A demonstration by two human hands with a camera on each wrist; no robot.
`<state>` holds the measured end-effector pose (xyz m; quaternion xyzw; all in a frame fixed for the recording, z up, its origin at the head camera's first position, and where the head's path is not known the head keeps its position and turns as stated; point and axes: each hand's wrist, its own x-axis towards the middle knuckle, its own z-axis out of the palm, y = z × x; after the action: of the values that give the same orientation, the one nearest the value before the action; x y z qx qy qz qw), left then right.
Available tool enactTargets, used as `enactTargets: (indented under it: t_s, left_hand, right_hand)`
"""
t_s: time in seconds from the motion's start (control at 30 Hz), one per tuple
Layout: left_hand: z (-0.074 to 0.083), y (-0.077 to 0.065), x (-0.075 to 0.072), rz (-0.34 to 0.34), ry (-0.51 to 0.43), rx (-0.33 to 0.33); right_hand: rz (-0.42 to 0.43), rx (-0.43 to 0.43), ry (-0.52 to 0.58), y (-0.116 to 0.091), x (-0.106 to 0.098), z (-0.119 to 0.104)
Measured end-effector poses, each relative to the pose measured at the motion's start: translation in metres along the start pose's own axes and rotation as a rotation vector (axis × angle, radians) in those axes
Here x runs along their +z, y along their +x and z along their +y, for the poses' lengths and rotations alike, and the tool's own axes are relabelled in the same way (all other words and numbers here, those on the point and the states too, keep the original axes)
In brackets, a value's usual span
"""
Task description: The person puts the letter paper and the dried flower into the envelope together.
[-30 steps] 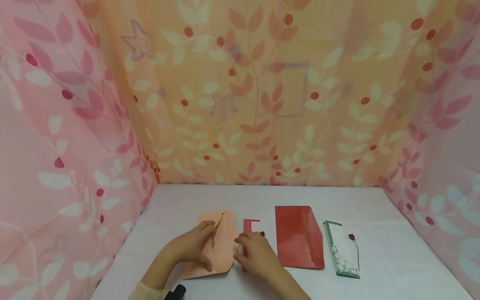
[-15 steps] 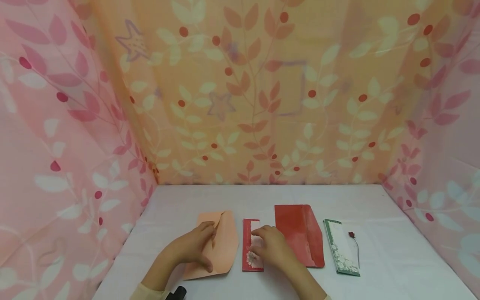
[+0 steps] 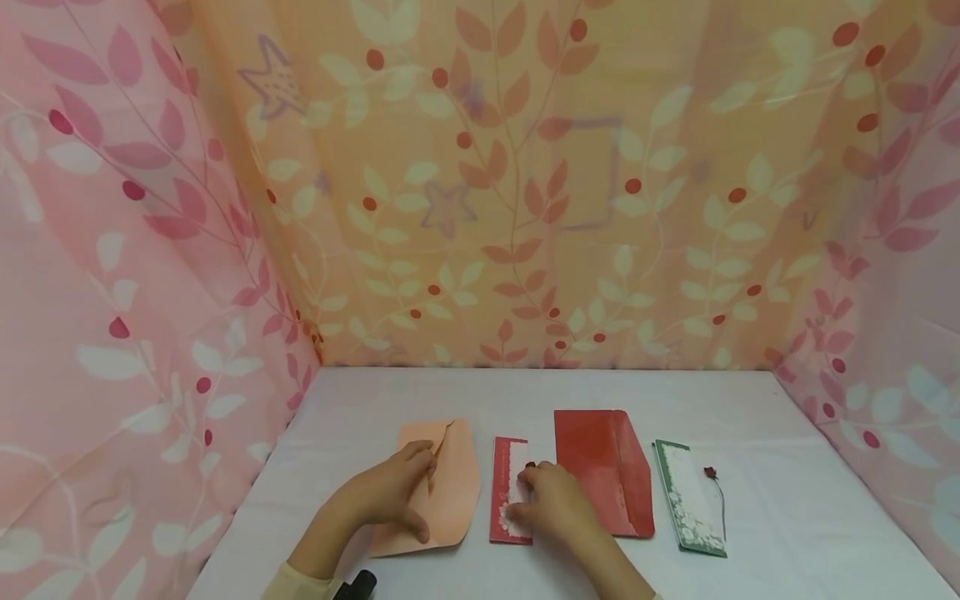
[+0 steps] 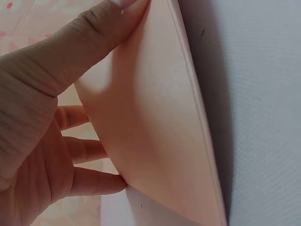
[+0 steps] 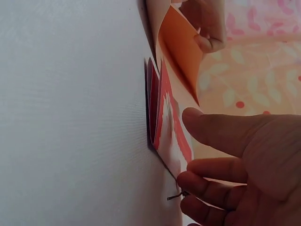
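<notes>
My left hand (image 3: 390,487) grips a peach envelope (image 3: 453,483); in the left wrist view its thumb (image 4: 94,33) lies over the paper and the other fingers sit at the edge. From the right wrist view the envelope's mouth (image 5: 181,49) gapes. My right hand (image 3: 562,504) hovers over the right side of a folded red card (image 3: 498,500) with a white floral panel. Its thumb and fingers stand apart, the fingers loosely bent. A small dark red dried rose (image 3: 530,465) peeks out at its fingertips; a dark stem (image 5: 174,196) shows beside them, the rest hidden.
A red envelope (image 3: 592,467) lies right of the red card, partly behind my right hand. Farther right are a green-edged floral card (image 3: 690,504) and a second dried rose (image 3: 711,472) on the white table (image 3: 795,500). Patterned curtains (image 3: 525,208) enclose the table.
My right hand moved right from the envelope's edge and the card's left side to the card's right side, uncovering the card. My left hand keeps its hold on the peach envelope.
</notes>
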<state>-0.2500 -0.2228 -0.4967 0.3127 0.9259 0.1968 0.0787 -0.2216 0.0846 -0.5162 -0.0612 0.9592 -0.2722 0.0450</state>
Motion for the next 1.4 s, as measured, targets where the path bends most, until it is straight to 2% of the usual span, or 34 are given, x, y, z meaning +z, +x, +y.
enactTargets:
  t_s: [0.2, 0.33, 0.5, 0.67, 0.77, 0.93, 1.13, 1.4]
  left_hand:
    - [0.003, 0.000, -0.001, -0.009, -0.008, -0.011]
    - [0.003, 0.000, 0.000, -0.010, -0.025, -0.021]
    - [0.001, -0.001, 0.002, -0.007, -0.043, -0.024]
    - [0.001, -0.003, 0.003, -0.013, -0.048, -0.039]
    - [0.003, -0.003, 0.003, -0.014, -0.051, -0.037]
    - [0.003, -0.001, 0.003, -0.017, -0.042, -0.031]
    - [0.003, -0.001, 0.003, -0.015, -0.033, -0.015]
    - [0.001, -0.001, 0.004, -0.010, -0.023, -0.014]
  right_hand:
    - [0.060, 0.102, -0.090, -0.002, 0.003, -0.004]
    - [0.086, 0.136, -0.187, -0.001, 0.009, -0.005]
    - [0.126, 0.125, -0.267, -0.004, 0.019, -0.008]
    - [0.169, 0.104, -0.281, -0.009, 0.027, -0.012]
    - [0.185, 0.122, -0.259, -0.011, 0.026, -0.017]
    - [0.193, 0.185, -0.156, -0.011, 0.024, -0.021]
    - [0.247, 0.128, -0.061, -0.014, 0.023, -0.018]
    - [0.205, 0.157, 0.022, -0.012, 0.022, -0.016]
